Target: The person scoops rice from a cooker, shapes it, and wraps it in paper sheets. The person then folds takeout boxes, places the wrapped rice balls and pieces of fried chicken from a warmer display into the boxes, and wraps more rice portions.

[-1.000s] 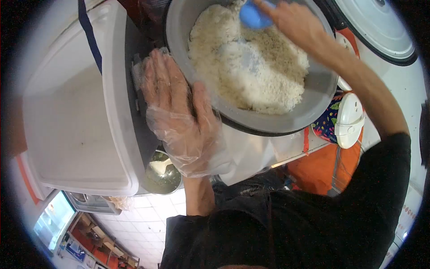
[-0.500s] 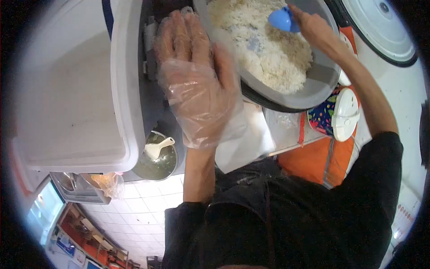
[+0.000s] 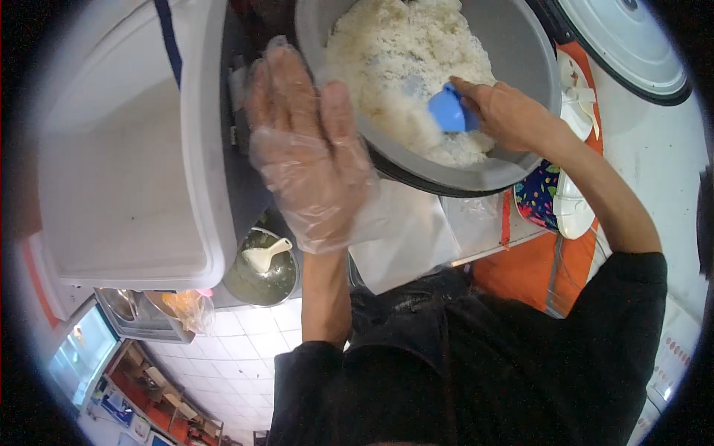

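1. We see the bare right hand with its fingers closed round a blue scoop, palm turned down, the forearm slanting in over the right rim from a bent elbow.
2. We find that scoop inside the grey pot, its bowl against the rice; it points out of the fist toward the left of our view. The fingers hide its handle, so we cannot fix its long axis exactly.
3. We note the left hand in a clear plastic glove, back upward, fingers extended away from the body, thumb spread apart. It hovers or rests just beside the pot's left rim; we cannot tell whether they touch.
4. We see the rice heaped toward the far and left sides, while the right inner wall shows grey.
5. Around the pot, our tabletop carries a white sheet and, on the right, a patterned tub with a white lid.
6. To the left we have a large pale bin, and near it a metal bowl with a white paddle inside.
7. Farther out, we see a round lid at upper right, orange fabric below the tub, white tiles and, at lower left, shelves.
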{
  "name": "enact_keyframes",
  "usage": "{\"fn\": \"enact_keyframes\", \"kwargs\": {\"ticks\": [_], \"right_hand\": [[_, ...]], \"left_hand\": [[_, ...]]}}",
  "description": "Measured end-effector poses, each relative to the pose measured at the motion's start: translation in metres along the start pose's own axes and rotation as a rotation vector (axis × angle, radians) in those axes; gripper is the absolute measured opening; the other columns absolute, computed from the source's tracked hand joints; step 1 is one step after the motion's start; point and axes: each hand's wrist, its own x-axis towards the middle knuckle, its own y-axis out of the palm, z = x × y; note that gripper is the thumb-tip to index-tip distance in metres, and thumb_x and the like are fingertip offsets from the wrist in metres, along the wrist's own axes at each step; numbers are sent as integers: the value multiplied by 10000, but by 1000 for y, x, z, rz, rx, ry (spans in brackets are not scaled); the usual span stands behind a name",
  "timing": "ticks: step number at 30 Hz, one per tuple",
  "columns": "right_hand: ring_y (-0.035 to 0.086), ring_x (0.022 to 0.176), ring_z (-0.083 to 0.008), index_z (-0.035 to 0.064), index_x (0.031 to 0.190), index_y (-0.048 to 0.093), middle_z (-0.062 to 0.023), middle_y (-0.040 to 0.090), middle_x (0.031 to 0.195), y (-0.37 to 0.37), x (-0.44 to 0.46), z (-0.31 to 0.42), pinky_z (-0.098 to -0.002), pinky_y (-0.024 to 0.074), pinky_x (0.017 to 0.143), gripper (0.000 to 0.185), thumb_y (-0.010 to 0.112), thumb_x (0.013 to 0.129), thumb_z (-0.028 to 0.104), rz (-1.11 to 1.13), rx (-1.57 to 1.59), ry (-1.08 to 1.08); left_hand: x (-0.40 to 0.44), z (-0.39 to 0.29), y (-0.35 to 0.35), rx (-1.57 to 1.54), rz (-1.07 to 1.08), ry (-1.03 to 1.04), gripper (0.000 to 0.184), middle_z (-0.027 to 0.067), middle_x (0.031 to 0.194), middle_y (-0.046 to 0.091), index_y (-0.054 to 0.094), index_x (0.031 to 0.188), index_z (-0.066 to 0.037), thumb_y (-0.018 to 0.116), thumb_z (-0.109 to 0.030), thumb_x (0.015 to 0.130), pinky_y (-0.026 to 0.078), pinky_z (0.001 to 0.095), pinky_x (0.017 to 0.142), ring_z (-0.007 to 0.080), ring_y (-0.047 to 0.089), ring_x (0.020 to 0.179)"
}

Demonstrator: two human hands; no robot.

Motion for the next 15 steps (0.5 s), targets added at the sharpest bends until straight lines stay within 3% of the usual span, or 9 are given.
{"fn": "enact_keyframes", "kwargs": {"ticks": [2, 3, 4, 7, 8, 10, 11, 14, 15], "right_hand": [[705, 862, -427, 98, 1491, 479, -238, 713, 1051, -17, -5, -1, -502, 561, 767, 457, 463, 1056, 238, 53, 154, -267], [696, 939, -432, 107, 1467, 513, -234, 704, 1107, -87, -1, 30, -497, 546, 840, 435, 447, 1063, 258, 554, 366, 270], [696, 939, -432, 107, 1467, 513, -234, 704, 1107, -72, 8, 9, -497, 546, 840, 435, 447, 1063, 258, 557, 379, 269], [693, 961, -430, 111, 1462, 518, -248, 708, 1090, 3, 69, -51, -499, 545, 846, 434, 423, 1071, 275, 95, 138, -3], [693, 961, -430, 111, 1462, 518, -248, 708, 1090, 25, 63, -43, -499, 545, 846, 434, 423, 1071, 275, 97, 150, -4], [705, 901, -416, 108, 1467, 510, -237, 721, 996, 55, 39, -17, -494, 555, 795, 443, 428, 1070, 286, -58, 365, -296], [705, 901, -416, 108, 1467, 510, -237, 721, 996, 36, 31, -11, -494, 555, 795, 443, 428, 1070, 286, -58, 377, -302], [701, 708, -333, 111, 1468, 514, -196, 701, 831, -44, 18, -25, -430, 567, 695, 449, 426, 1074, 309, 508, 607, 79], [652, 616, -275, 115, 1470, 516, -168, 669, 771, -52, 24, -31, -396, 551, 635, 453, 422, 1078, 323, 413, 571, 101]], "left_hand": [[1, 0, 3, -36, 7, -76, 498, 231, 1423, 569, 584, 1376, 20, 461, -360, 1078, 340, 490, 1168, 413, 480, 1370], [0, -1, 2, -38, 14, -85, 499, 230, 1423, 569, 584, 1376, 19, 461, -361, 1078, 340, 489, 1168, 412, 480, 1370], [-2, -1, 2, -36, 24, -91, 500, 230, 1423, 569, 584, 1376, 19, 460, -363, 1078, 340, 489, 1168, 411, 480, 1371], [-3, -1, 1, -25, 41, -115, 502, 228, 1425, 568, 584, 1377, 17, 459, -367, 1078, 340, 488, 1168, 409, 480, 1371], [-3, -2, 1, -22, 46, -120, 503, 228, 1425, 568, 584, 1377, 16, 459, -368, 1078, 340, 488, 1168, 408, 480, 1371], [-5, -3, 2, -15, 56, -138, 505, 227, 1426, 568, 584, 1378, 15, 458, -371, 1078, 341, 487, 1168, 407, 480, 1372], [-7, -4, 0, -13, 64, -149, 506, 226, 1426, 568, 584, 1378, 14, 457, -372, 1078, 341, 487, 1168, 406, 480, 1372], [-10, -6, 1, -12, 74, -174, 508, 225, 1427, 568, 584, 1379, 12, 456, -376, 1078, 341, 486, 1168, 404, 481, 1373], [-12, -6, 1, -8, 77, -183, 509, 224, 1427, 568, 584, 1379, 12, 456, -378, 1078, 341, 485, 1168, 403, 481, 1373]]}}
